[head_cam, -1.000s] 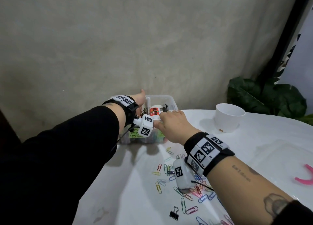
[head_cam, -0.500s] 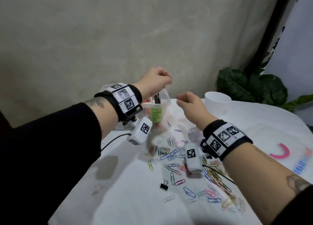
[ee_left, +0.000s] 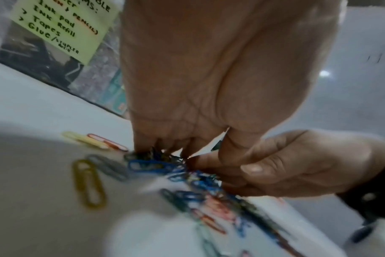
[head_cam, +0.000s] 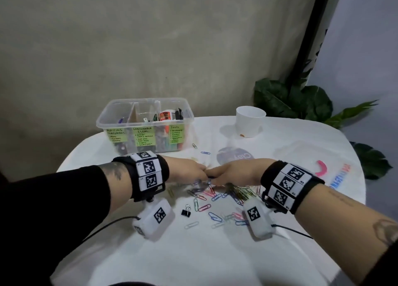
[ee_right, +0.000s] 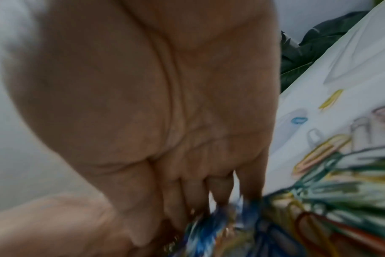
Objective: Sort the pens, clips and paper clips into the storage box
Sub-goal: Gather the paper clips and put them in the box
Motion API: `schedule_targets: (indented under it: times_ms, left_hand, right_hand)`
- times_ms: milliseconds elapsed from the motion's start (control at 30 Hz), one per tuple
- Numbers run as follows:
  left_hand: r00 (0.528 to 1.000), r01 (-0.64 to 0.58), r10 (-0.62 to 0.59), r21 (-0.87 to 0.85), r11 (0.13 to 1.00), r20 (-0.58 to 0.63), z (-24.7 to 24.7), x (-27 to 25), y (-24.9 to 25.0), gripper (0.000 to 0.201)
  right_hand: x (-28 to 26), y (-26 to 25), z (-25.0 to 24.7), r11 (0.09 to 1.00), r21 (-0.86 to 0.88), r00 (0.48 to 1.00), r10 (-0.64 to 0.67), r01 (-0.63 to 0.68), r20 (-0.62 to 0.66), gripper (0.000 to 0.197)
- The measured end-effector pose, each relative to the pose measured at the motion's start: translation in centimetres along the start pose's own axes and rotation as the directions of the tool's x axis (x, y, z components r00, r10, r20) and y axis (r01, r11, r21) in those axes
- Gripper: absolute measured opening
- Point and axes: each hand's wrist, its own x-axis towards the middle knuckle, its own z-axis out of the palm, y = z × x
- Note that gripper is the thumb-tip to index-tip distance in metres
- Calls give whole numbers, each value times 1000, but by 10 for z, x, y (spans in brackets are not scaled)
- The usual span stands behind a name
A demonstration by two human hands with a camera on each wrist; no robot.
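Coloured paper clips [head_cam: 215, 196] lie scattered in the middle of the white table [head_cam: 193, 253]. My left hand [head_cam: 201, 175] and right hand [head_cam: 214, 176] meet fingertip to fingertip over the heap. In the left wrist view the left hand [ee_left: 171, 149] curls its fingers down into a bunch of blue clips [ee_left: 150, 166], and the right hand [ee_left: 242, 173] pinches the same bunch from the other side. The right wrist view is blurred; the right hand [ee_right: 198, 205] has its fingertips on clips [ee_right: 220, 226]. The clear storage box [head_cam: 101, 122] with green labels stands behind, holding pens and glue.
A black binder clip [head_cam: 186, 212] lies alone near my left wrist. At the back right there is a white cup [head_cam: 249, 122], with a plant [head_cam: 290, 100] behind it. A pink curved piece [head_cam: 322, 167] rests on a clear lid at the right.
Both hands have come back from the storage box, down and toward me, and now meet on the paper clip heap. The head view has tilted, showing the whole box.
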Motion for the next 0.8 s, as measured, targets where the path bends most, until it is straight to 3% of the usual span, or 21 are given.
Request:
schedule_targets:
  times_ms: [67,133,167,233,333,400,467,633,733,800]
  left_hand:
    - [996,-74,78,-77,994,47,-1,-9,2,49]
    - [995,-94,94,1,996,-14,-6,-24,4,57]
    - [995,-83,85,40,996,-57,-10,-32,4,58]
    - [991,-91,96,64,994,-93,-14,-44,2,53]
    - [997,-74,74,79,994,10,-8,-48,-8,51]
    - [994,-72,69,35,997,84,3,-45,-13,46]
    - [993,-95,95,-8,995,69,14,-43,-14,36]
    - [989,-136,141,-121,983,41,26,-32,-5,21]
    - [981,-174,185,-148,974,64,23,-30,-1,26]
    - [982,-179,187,-185,966,25,17,-29,-2,27]
  right_hand:
    - [-16,5,-3,993,93,995,-59,67,-81,32]
    - [-32,13,-10,976,205,960,-19,79,-279,24]
    - [-38,21,-14,978,202,927,23,58,-374,21]
    - [-53,36,-20,990,84,864,141,-115,-483,22]
    - [-70,56,-11,915,14,839,375,-402,-395,58]
    - [-75,61,2,900,25,854,421,-434,-305,82]
    - [-72,56,15,918,9,873,380,-396,-306,86]
    - [-50,24,37,969,-34,912,219,-246,-348,65]
    - [-39,16,38,971,227,968,122,-71,-221,41]
    - [-33,19,25,944,329,943,99,12,-319,23]
